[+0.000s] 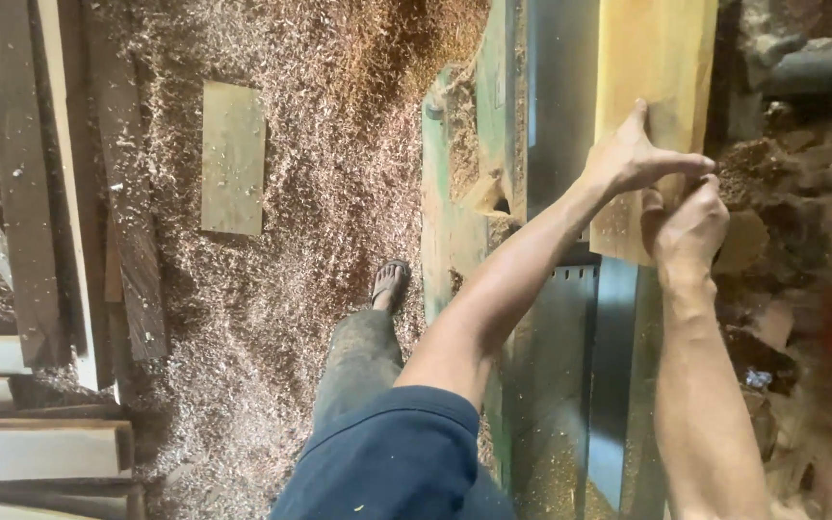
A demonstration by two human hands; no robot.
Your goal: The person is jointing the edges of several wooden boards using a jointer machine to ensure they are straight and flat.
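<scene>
Both hands, left (633, 159) and right (690, 226), seemingly press curled fingers against the pale board (652, 67).

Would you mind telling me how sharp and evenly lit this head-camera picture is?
Head view: soft daylight, no hard glare; the left hand and right hand on the pale board are fairly sharp; the right edge and the near forearm smear with motion blur; the dark machine table sits in shade; the sawdust floor is grainy.

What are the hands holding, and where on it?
Both hands press a pale wooden board at its near end on the machine table: left hand flat on top, right hand at the end edge.
</scene>
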